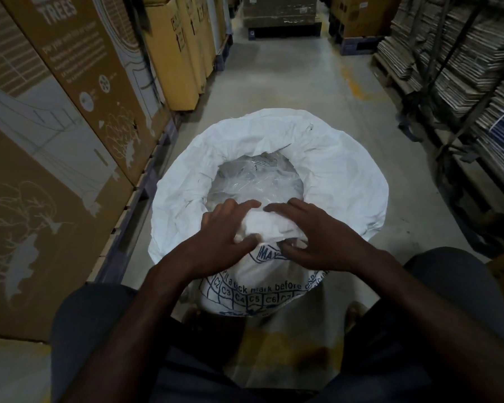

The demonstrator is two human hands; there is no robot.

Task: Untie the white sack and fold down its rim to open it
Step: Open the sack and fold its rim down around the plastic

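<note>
With the white sack (274,158) standing open on the floor between the knees, left hand (224,231) and right hand (317,237) pinch its near rim side by side, fingers (277,209) curled over the fold; the unrolled stretch lies nearest both.

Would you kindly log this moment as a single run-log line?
white sack: open, rim folded down | left hand, right hand: gripping near rim | inside: clear plastic liner
</note>
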